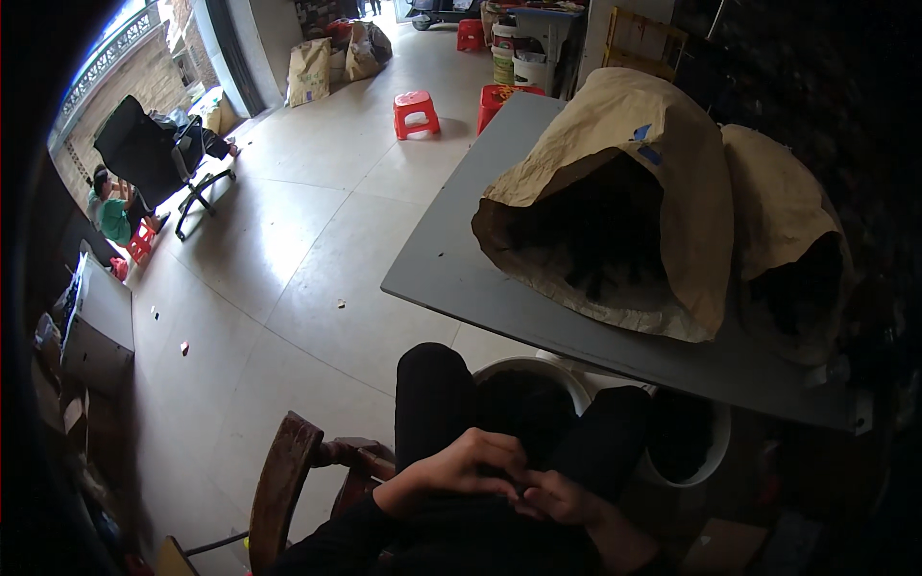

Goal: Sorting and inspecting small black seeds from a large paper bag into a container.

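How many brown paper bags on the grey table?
2. The larger bag lies on the table, mouth open; the smaller bag is just right of it. The far right is dark, so more may be hidden.

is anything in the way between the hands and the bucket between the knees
Nothing visible is. The left hand and right hand are together, with the white bucket ahead of them. The left knee and right knee flank its opening without closing it off; its near rim is too dark to make out.
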### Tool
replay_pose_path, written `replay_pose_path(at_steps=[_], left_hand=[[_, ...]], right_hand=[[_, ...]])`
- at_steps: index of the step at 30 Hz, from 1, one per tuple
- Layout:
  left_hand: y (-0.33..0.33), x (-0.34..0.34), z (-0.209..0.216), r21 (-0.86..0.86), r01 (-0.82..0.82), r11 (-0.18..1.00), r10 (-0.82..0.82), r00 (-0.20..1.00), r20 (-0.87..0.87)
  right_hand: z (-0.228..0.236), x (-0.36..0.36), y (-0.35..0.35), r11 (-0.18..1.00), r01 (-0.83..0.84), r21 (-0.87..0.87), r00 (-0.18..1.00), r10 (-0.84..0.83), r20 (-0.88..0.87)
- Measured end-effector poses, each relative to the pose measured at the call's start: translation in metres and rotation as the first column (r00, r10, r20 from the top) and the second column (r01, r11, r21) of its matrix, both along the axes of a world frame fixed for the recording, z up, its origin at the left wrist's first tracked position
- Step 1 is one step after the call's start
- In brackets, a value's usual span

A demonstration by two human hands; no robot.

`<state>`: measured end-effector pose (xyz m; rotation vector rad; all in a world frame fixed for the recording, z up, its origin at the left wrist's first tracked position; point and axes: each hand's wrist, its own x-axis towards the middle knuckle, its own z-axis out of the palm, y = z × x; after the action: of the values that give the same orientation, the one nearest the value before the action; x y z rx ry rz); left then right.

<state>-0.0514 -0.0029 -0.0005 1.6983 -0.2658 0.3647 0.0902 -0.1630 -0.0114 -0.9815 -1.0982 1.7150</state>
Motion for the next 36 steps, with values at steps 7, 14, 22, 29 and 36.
replay_pose_path(at_steps=[7,14,22,29,36], left_hand=[[0.005,0.015,-0.007,-0.048,-0.093,0.994,0.091,0.995,-0.051],[-0.002,0.028,-0.023,0.226,-0.352,0.908,0.400,0.890,-0.220],[-0.014,0.031,-0.020,0.387,-0.309,0.869,0.424,0.868,-0.260],[-0.010,0.016,-0.029,0.348,-0.322,0.881,0.439,0.830,-0.344],[-0.010,0.026,-0.030,0.369,-0.325,0.871,0.437,0.854,-0.281]], right_hand=[[0.002,-0.003,0.002,0.965,0.243,0.096,0.921,-0.261,0.291],[-0.003,0.040,0.055,0.679,0.333,0.655,0.266,-0.734,0.625],[-0.018,0.128,0.149,0.473,0.332,0.816,-0.271,-0.781,0.563],[-0.020,0.145,0.174,0.545,0.481,0.686,-0.362,-0.589,0.722],[-0.027,0.184,0.160,0.242,0.591,0.769,-0.352,-0.780,0.517]])
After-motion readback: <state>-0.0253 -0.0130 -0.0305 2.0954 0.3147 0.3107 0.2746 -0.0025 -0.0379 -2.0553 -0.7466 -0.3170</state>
